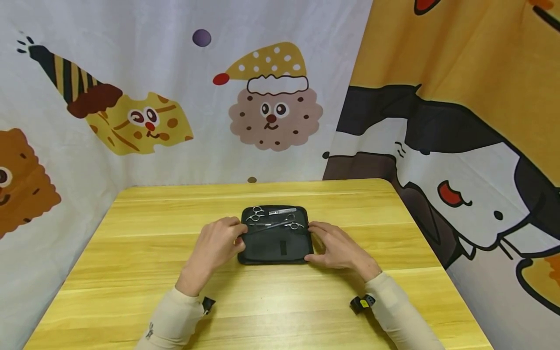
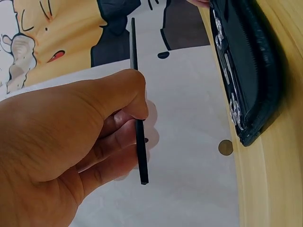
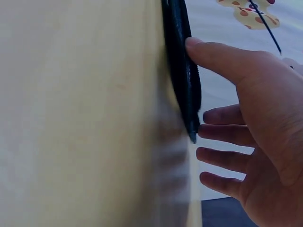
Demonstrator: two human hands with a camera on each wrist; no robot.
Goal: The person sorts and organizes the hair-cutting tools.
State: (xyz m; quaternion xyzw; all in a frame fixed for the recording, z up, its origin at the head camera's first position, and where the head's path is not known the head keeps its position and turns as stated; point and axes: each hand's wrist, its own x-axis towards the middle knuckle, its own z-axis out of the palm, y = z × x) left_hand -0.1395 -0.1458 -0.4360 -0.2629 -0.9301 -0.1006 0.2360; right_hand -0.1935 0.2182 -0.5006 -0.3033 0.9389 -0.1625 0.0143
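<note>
My left hand (image 1: 218, 243) pinches a slim black comb-like strip (image 2: 134, 52) between thumb and fingers. It shows edge-on in the left wrist view, so any teeth are hidden. In the head view it slants over a black zip case (image 1: 262, 250) lying on the table. Two pairs of silver scissors lie in the case's far half: one has its rings at the left (image 1: 255, 214), the other its rings at the right (image 1: 295, 225). At the case's right edge is my right hand (image 1: 337, 248), its thumb touching the rim in the right wrist view and its fingers fairly straight.
The wooden table (image 1: 131, 272) spreads around the case on all sides. Behind it hangs a white curtain (image 1: 166, 58) with cartoon prints, and a yellow cartoon curtain (image 1: 472, 58) hangs on the right. Each wrist wears a small black device (image 1: 362, 304).
</note>
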